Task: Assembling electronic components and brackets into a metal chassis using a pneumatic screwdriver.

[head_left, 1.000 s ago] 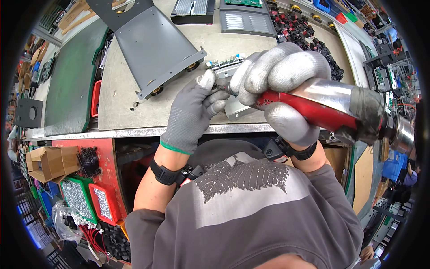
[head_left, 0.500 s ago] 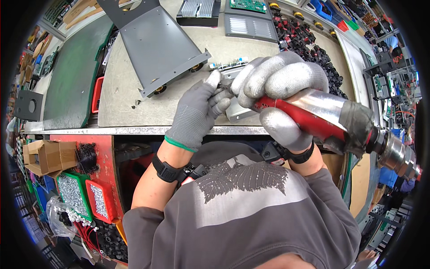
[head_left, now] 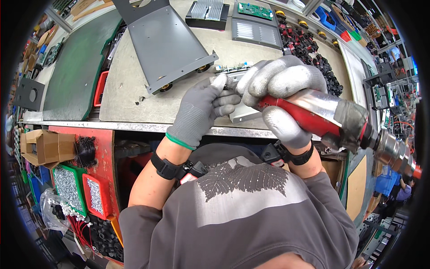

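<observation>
A red and silver air screwdriver [head_left: 309,117] is gripped in my gloved right hand [head_left: 286,80], its hose coupling pointing to the lower right. Close by, the fingers of my gloved left hand [head_left: 199,104] are curled together near the tool's front end. What lies between them, if anything, is too small and covered to make out. Behind both hands, partly hidden, sits a small circuit board [head_left: 233,68] with blue and white parts. A silver metal piece [head_left: 246,113] lies below the right hand, mostly covered by it. The screwdriver's tip is hidden by my fingers.
A grey bent sheet-metal panel [head_left: 163,45] rests left of the hands. Farther back are a finned heat sink [head_left: 208,11], a vented grey plate [head_left: 255,31] and a heap of black and red parts [head_left: 309,56]. Screw bins [head_left: 96,195] stand at lower left.
The view has shifted slightly, so the bench things appear a little to the right. My left hand has moved slightly against the tool's front end; the right still grips the screwdriver.
</observation>
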Tool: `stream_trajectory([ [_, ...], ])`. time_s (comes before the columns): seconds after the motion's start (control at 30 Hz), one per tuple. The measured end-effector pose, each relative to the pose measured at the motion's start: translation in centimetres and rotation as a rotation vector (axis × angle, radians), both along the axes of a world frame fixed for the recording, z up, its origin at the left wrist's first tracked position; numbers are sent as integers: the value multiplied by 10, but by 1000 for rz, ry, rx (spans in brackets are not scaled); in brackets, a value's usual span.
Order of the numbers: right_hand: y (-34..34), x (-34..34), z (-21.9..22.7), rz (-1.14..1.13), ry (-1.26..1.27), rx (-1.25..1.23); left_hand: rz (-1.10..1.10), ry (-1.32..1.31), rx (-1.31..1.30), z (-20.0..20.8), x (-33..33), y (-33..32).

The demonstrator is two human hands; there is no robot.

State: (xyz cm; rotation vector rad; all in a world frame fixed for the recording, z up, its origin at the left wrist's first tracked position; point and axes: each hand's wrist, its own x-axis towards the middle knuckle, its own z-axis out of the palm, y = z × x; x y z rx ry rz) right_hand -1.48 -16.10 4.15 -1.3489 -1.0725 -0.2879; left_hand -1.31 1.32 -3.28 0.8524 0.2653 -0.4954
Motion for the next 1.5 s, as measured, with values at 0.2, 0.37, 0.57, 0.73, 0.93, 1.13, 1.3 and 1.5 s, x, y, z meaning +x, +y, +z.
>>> stream_trajectory([
  [0.2, -5, -14, -5, 89, 271, 199, 53, -561, 1121, -8, -6, 20],
  [0.37, -24, -12, -10, 11, 195, 225, -47, -922, 1261, -33, 20, 13],
  [0.57, -23, -13, -30, -62, 280, 226, -94, -747, 1089, -42, 32, -4],
  [0.73, -8, 0, -41, -85, 265, 204, 2, -747, 937, -48, 34, -6],
  [0.93, 5, -2, -49, -158, 264, 241, -11, -805, 1043, -50, 32, -10],
  [1.13, 10, -8, -52, -226, 282, 314, -66, -790, 1091, -52, 33, -4],
  [1.3, 1, -9, -56, -82, 359, 331, -56, -825, 887, -55, 31, 5],
  [1.5, 3, -8, -50, -48, 233, 374, -117, -751, 832, -56, 28, 6],
])
